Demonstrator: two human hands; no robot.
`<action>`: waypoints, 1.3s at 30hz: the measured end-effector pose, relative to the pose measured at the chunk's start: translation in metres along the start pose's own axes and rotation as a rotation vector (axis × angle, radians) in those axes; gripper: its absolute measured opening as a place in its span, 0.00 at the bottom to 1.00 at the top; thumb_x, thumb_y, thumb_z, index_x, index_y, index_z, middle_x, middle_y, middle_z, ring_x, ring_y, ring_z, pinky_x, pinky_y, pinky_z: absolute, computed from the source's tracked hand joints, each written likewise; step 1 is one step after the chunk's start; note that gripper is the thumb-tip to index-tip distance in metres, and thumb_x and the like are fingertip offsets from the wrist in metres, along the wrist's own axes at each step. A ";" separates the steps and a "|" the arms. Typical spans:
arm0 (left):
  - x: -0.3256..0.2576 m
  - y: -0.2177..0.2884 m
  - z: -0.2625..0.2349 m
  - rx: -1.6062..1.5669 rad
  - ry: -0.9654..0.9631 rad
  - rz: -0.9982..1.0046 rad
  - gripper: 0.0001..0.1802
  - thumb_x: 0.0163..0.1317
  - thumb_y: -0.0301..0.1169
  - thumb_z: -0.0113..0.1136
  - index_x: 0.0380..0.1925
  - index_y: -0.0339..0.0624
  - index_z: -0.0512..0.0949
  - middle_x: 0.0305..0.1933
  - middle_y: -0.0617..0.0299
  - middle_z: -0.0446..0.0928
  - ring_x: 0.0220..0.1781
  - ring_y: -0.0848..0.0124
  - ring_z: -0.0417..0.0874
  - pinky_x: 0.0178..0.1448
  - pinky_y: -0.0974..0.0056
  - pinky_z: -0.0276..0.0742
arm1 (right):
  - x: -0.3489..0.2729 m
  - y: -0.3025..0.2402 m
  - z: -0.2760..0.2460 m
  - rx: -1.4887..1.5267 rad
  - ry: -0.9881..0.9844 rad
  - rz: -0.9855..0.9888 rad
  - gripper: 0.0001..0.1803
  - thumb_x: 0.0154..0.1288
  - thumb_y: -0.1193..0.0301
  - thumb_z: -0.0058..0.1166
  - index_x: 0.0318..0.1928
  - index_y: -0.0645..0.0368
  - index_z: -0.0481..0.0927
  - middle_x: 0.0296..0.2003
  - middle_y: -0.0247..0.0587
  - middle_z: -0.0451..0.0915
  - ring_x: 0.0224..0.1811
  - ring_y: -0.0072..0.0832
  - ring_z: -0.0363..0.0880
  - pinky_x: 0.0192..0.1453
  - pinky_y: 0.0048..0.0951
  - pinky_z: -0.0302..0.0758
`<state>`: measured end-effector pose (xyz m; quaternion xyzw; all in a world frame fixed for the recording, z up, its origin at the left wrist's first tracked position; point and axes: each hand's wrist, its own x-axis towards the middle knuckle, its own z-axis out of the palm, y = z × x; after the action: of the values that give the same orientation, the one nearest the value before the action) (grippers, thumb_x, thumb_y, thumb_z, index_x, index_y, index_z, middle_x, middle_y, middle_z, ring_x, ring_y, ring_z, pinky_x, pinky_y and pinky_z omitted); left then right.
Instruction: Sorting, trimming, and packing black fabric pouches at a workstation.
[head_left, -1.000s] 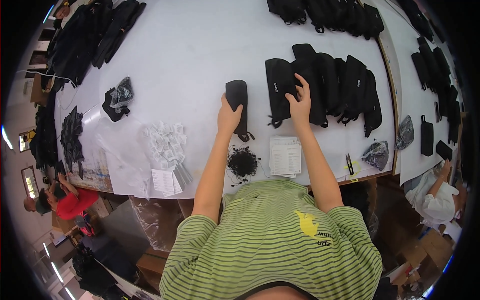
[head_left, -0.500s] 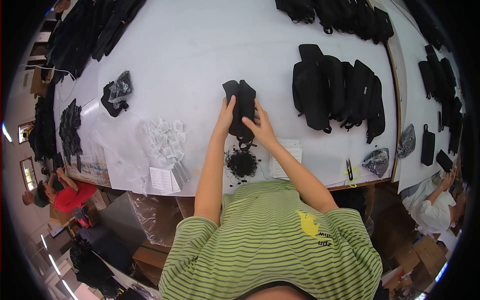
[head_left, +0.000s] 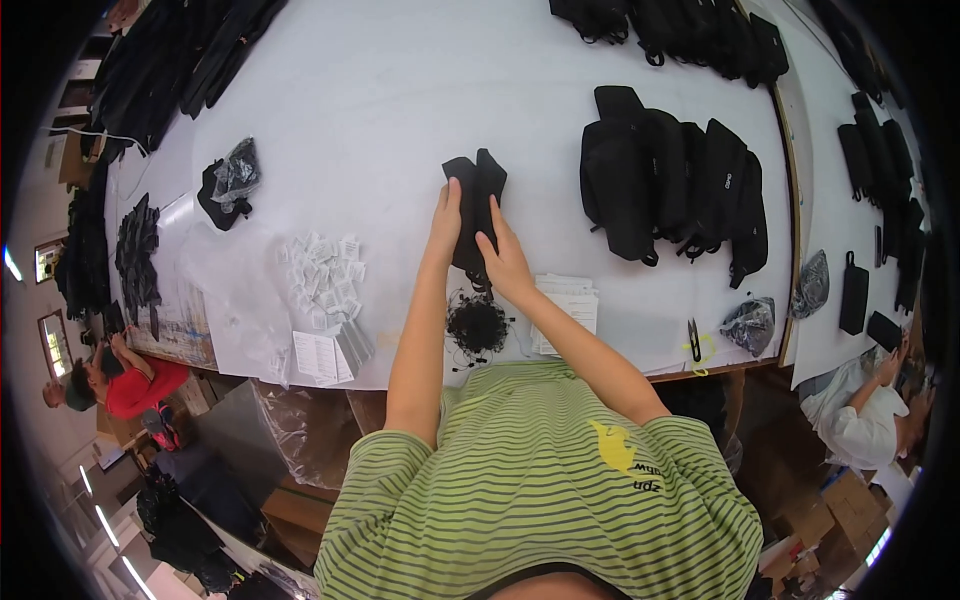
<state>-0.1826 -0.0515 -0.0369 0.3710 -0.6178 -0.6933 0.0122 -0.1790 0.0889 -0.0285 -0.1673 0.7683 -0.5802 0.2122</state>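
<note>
While both forearms reach up from the lower edge, the left hand [head_left: 446,215] and the right hand [head_left: 503,262] meet on a small black pouch [head_left: 473,205] lying on the white table [head_left: 400,90], just above the picture's centre. The pouch runs lengthwise from about 12 to 6 o'clock, its top split into two flaps. The left hand lies along its 9 o'clock edge with fingers pressed flat to the fabric; the right hand grips the lower end from about 5 o'clock, fingers spread over it. Both hands are closed onto the pouch rather than relaxed, and the left sits slightly further up its length.

At 6 o'clock from the pouch lies a tangle of black cords [head_left: 477,325], with a stack of white paper slips [head_left: 568,305] just beside it at 3 o'clock. A row of larger black bags [head_left: 670,180] lies well apart at 3 o'clock, and a scatter of small white sachets [head_left: 320,265] at 9 o'clock.

A second ago the right hand was stretched out to the row of bags while the left alone held the pouch. Half a second ago both hands had come together on it, a little nearer the body. Now the pouch sits slightly further up the table, with its flaps opened wider
</note>
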 end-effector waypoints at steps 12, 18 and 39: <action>-0.021 0.016 0.017 0.443 0.081 0.156 0.54 0.39 0.47 0.76 0.61 0.32 0.58 0.55 0.44 0.74 0.56 0.54 0.77 0.59 0.58 0.72 | 0.001 -0.018 -0.051 -0.238 -0.278 0.095 0.40 0.62 0.62 0.54 0.71 0.55 0.53 0.69 0.57 0.55 0.70 0.51 0.53 0.71 0.43 0.56; -0.016 0.018 0.010 0.429 0.054 0.130 0.46 0.42 0.45 0.75 0.57 0.34 0.63 0.51 0.45 0.77 0.53 0.54 0.80 0.55 0.58 0.75 | -0.011 -0.007 -0.144 -0.791 0.522 -0.078 0.47 0.46 0.78 0.60 0.69 0.41 0.60 0.68 0.54 0.54 0.68 0.52 0.55 0.68 0.47 0.59; -0.045 0.020 0.028 0.511 0.140 0.313 0.51 0.51 0.50 0.69 0.65 0.33 0.54 0.61 0.43 0.68 0.61 0.53 0.73 0.61 0.57 0.70 | 0.009 0.028 -0.040 0.026 0.014 0.030 0.47 0.53 0.66 0.61 0.71 0.56 0.52 0.54 0.64 0.73 0.55 0.50 0.75 0.59 0.37 0.71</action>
<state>-0.1737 -0.0113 0.0017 0.3095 -0.8193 -0.4779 0.0678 -0.2079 0.1249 -0.0474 -0.1487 0.7648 -0.5879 0.2176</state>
